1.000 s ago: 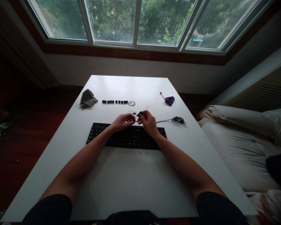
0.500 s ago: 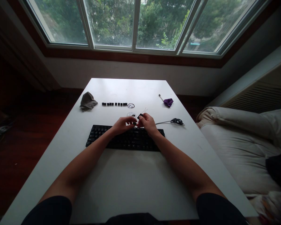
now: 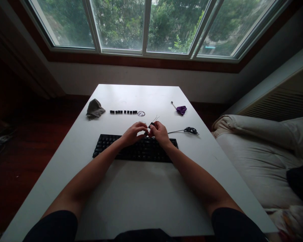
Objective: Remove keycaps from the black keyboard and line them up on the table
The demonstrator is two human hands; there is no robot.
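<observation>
Here lie one keyboard (image 3: 141, 148) and two cloths (image 3: 94, 108) (image 3: 181, 110).

The way over the middle of the keyboard (image 3: 141, 153) is blocked by the left hand (image 3: 134, 132) and right hand (image 3: 160, 131). Near room is offered by the white table (image 3: 146, 195) between the forearms (image 3: 91, 173). A far lane is left between a clear disc (image 3: 141, 114) and a purple cloth (image 3: 181, 110); the right is obstructed by a coiled cable (image 3: 190, 130), the far left by a grey cloth (image 3: 94, 108).

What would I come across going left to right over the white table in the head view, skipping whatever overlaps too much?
Grey cloth, left hand, right hand, purple cloth, coiled cable.
</observation>
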